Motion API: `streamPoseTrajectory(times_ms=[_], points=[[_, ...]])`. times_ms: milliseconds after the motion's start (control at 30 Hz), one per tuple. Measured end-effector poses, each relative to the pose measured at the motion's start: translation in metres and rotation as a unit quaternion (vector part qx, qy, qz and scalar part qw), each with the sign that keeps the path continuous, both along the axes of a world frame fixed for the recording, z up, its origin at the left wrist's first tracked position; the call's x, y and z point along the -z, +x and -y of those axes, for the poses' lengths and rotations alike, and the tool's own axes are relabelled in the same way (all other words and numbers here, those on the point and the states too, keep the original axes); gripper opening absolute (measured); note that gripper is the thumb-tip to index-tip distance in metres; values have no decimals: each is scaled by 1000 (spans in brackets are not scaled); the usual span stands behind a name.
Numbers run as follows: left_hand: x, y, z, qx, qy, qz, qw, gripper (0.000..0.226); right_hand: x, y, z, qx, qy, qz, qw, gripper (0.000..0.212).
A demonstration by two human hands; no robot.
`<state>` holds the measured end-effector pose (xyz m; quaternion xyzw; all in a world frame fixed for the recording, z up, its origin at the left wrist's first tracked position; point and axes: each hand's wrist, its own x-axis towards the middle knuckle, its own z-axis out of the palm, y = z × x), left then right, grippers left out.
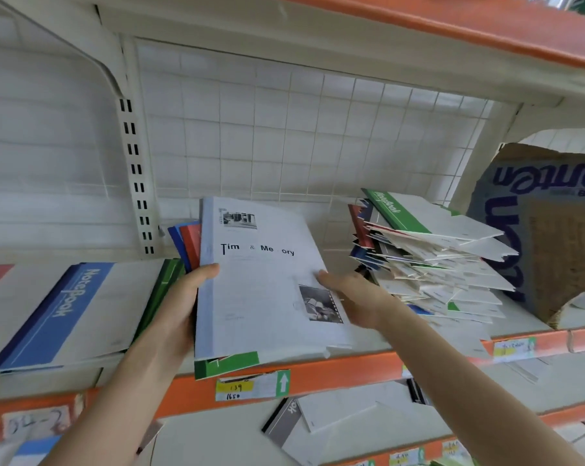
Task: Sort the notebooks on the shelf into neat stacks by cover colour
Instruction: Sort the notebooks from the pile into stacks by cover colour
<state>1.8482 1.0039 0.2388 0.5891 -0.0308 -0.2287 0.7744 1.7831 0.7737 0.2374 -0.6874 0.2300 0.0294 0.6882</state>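
Two hands held one fanned bundle above the shelf. The left hand clamped its spine side, thumb on the white notebook. The right hand pinched the opposite edge, its fingers apparently underneath. At least three more showed behind: one green notebook, one red notebook, one blue notebook. One blue-banded stack lay left, one untidy pile right, beside one cardboard box.
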Motion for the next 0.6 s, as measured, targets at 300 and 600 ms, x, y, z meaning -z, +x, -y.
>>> streamPoseTrajectory(times_ms=[300,600], points=[[-14,24,-64,-55,4,59,997,34,10,40,-75,-37,249,59,966,24],[-18,37,-138,-55,116,132,983,13,15,75,-147,25,213,147,966,11]])
